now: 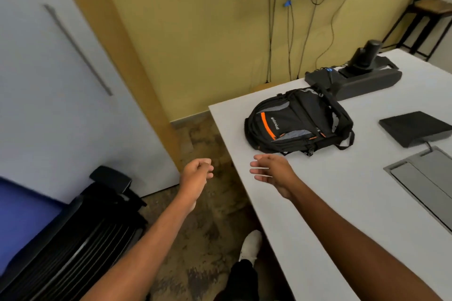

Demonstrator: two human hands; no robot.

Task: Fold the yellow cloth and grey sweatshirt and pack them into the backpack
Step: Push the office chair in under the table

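Observation:
A black backpack [299, 122] with orange trim and grey panels lies flat on the white table [342, 190], near its far left corner. My right hand [271, 170] hovers over the table just in front of the backpack, fingers straight and spread, holding nothing. My left hand [195, 173] hangs over the floor left of the table edge, fingers curled in with nothing in them. No yellow cloth or grey sweatshirt is in view.
A black conference device [354, 78] stands behind the backpack. A dark flat box [415, 128] lies to its right, above a grey cable hatch [425, 178]. A black office chair [80, 234] stands lower left. A door [61, 80] fills the left.

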